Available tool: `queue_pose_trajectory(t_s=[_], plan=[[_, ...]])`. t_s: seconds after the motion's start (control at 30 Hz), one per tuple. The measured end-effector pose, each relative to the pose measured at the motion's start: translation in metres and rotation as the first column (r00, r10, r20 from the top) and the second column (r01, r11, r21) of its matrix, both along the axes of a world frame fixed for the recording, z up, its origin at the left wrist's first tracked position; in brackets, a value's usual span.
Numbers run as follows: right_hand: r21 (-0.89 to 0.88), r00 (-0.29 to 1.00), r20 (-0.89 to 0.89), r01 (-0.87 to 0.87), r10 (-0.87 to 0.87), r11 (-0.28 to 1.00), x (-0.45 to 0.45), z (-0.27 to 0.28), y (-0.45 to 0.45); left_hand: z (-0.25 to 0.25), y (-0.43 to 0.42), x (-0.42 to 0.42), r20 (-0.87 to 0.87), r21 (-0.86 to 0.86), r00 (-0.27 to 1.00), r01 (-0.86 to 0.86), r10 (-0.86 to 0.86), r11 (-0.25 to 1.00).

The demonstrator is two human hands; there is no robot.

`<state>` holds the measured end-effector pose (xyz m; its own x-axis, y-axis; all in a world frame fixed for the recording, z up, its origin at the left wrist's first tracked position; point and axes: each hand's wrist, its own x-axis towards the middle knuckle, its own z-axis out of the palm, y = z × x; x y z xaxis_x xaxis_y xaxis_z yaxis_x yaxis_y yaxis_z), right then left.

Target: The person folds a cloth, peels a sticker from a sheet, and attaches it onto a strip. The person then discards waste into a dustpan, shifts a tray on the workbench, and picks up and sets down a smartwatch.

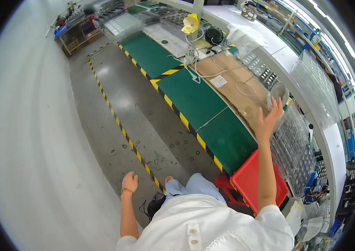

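Note:
My right hand [270, 119] stretches out over the workbench with its fingers spread. Its fingertips are at the edge of a small white round fan [278, 94]; whether they touch it I cannot tell. Below that hand lies a flat brown cardboard sheet [231, 79] with a white label and a thin white cable on it. A red plastic tray [248, 182] sits under my right forearm. My left hand [130, 182] hangs low over the grey floor, fingers curled in, with nothing visible in it.
The green-topped bench [192, 94] has yellow-and-black tape along its edge. Stacked clear plastic trays [294, 146] stand to the right, beside a white shelf post [309, 106]. A white wall [31, 138] runs along the left. A red stool [226, 188] is partly under the bench.

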<state>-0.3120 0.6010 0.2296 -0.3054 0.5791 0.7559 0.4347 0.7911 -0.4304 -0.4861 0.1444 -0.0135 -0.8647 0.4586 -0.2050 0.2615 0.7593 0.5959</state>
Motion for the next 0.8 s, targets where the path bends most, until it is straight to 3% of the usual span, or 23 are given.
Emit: queue_pose_trajectory(t_s=[0.07,0.13,0.2,0.3,0.37,0.43,0.5,0.57,0.77,0.8], plan=[[0.042,1.000,-0.004,0.001,-0.001,0.999,-0.034,0.011,0.001,0.018,-0.015,-0.005,0.042,-0.092,0.999,-0.020,0.024,0.996],[0.029,1.000,-0.027,0.016,-0.015,0.999,-0.058,0.018,-0.005,0.012,-0.029,-0.003,0.007,0.019,0.999,-0.042,0.042,0.999],[-0.033,0.990,-0.128,-0.071,0.066,0.997,-0.080,0.014,-0.004,0.021,-0.029,0.002,0.078,0.061,0.996,-0.039,0.034,0.997],[-0.102,0.968,-0.222,-0.145,0.119,0.984,-0.099,0.013,0.005,0.024,-0.026,-0.008,0.162,0.064,0.982,0.089,-0.098,0.994],[-0.128,0.964,-0.239,-0.150,0.116,0.980,-0.102,0.017,0.015,0.031,-0.017,-0.024,0.354,-0.028,0.895,0.299,-0.270,0.954],[-0.011,0.998,-0.065,0.007,-0.007,1.000,-0.096,0.026,0.034,0.027,-0.003,-0.050,0.329,-0.051,0.890,0.350,-0.315,0.935],[0.032,0.997,-0.037,0.075,-0.074,0.997,-0.088,0.040,0.055,0.027,0.019,-0.078,0.302,-0.072,0.884,0.395,-0.357,0.916],[0.078,0.991,-0.006,0.136,-0.135,0.988,-0.079,0.052,0.083,0.035,0.058,-0.106,0.178,-0.204,0.867,0.495,-0.465,0.844],[0.206,0.941,0.084,0.306,-0.329,0.929,-0.073,0.083,0.217,0.058,0.171,-0.169,0.044,-0.089,0.784,0.620,-0.619,0.780],[0.158,0.896,0.203,0.368,-0.395,0.916,-0.073,0.081,0.247,0.062,0.187,-0.177,0.038,-0.089,0.782,0.622,-0.622,0.778]])
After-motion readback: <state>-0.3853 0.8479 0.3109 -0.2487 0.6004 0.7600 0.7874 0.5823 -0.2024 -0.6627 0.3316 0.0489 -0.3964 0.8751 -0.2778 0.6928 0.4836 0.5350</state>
